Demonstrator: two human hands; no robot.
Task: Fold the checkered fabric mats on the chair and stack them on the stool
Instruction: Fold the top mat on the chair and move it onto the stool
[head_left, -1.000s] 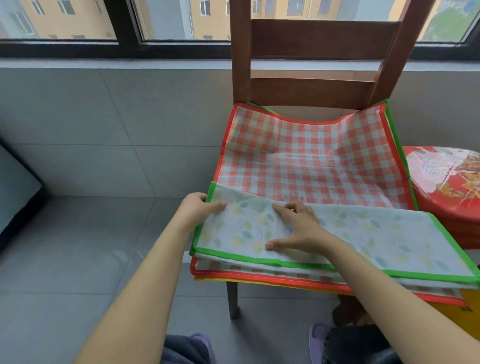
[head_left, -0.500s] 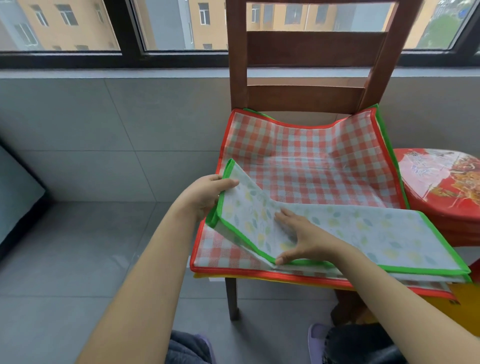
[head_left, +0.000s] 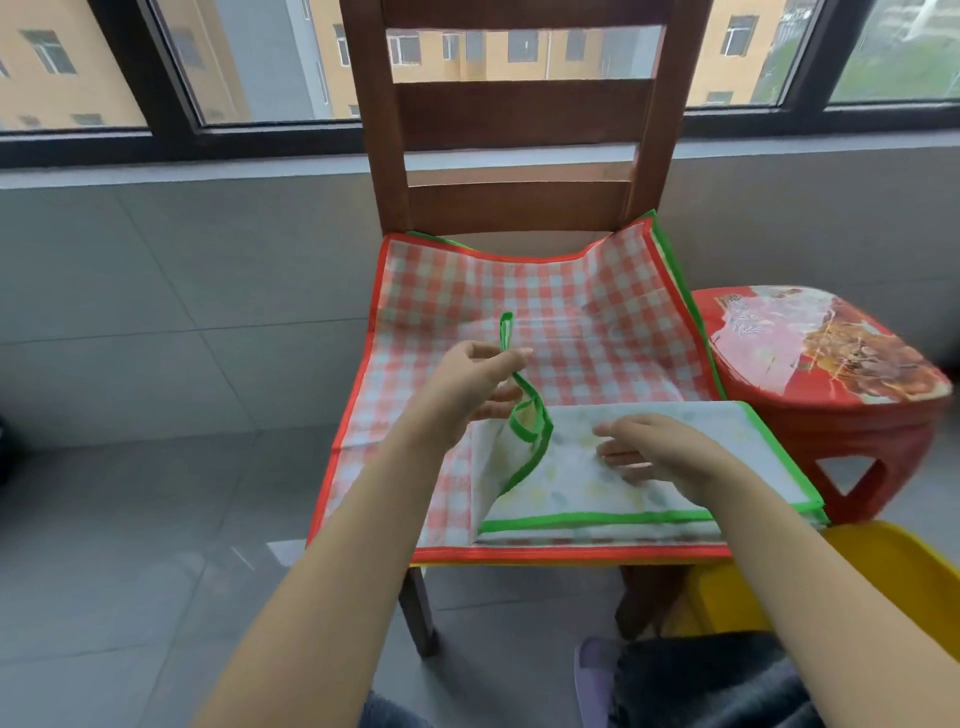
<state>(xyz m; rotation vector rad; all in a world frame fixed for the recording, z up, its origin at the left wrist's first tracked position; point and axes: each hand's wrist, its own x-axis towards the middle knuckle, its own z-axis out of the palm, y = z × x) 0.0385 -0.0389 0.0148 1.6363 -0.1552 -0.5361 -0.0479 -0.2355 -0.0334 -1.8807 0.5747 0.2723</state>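
A green-edged mat, folded lengthwise with its pale leaf-print side up, lies along the front of the wooden chair. My left hand pinches the mat's left end by its green border and holds it lifted and swung over toward the right. My right hand presses flat on the middle of the strip, fingers straight. Under it a red-checkered mat with a red edge covers the seat, with more mats beneath. The red stool stands right of the chair, its top bare.
A yellow plastic seat shows at the lower right. Grey tiled wall and floor lie to the left. A window sill runs behind the chair back. My knees and a purple slipper sit at the bottom edge.
My left hand has lifted the green-edged mat's left end and carried it rightward over the strip. My right hand stayed pressed on the mat's middle. The camera moved closer.
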